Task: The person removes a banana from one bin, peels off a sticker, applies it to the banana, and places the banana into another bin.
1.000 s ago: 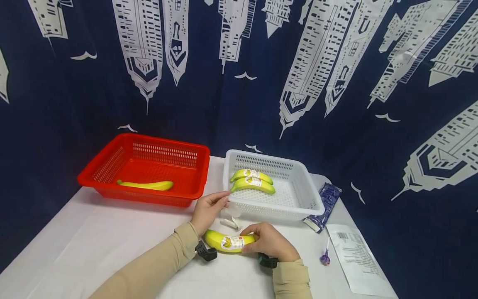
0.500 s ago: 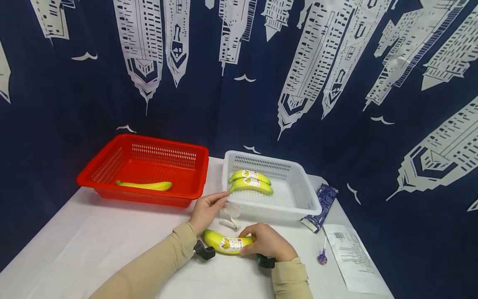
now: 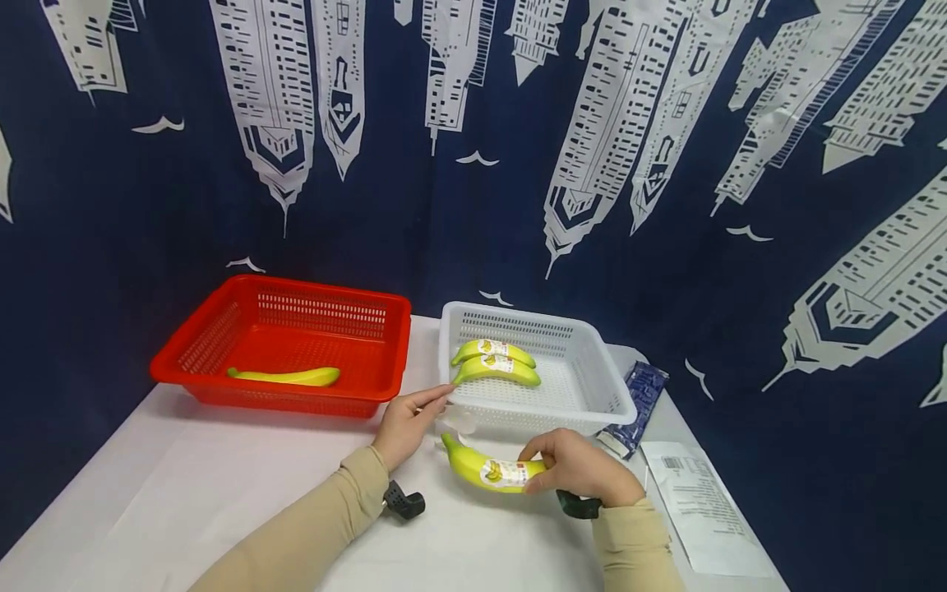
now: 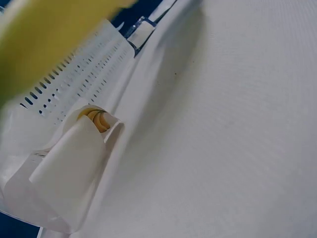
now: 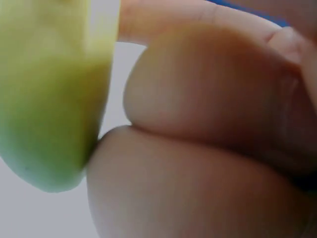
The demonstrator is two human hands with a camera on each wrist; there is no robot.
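My right hand holds a yellow banana by its right end, thumb in front and fingers behind; a white label sits on its side. In the left wrist view this banana is a blurred yellow shape, raised off the table. My left hand has its fingers extended to the front left corner of the white basket. Just under its fingertips lies a clear film, seen with a curled paper in the left wrist view. Two labelled bananas rest in the white basket.
A red basket with one banana stands at the left. Right of the white basket lie a blue packet and a printed white sheet. My right arm mostly hides a lollipop, leaving its stick. A dark patterned curtain hangs behind.
My right hand has carried the banana rightward, slightly away from me and up off the table. The left hand has stayed at the basket corner. The lollipop's head is now hidden.
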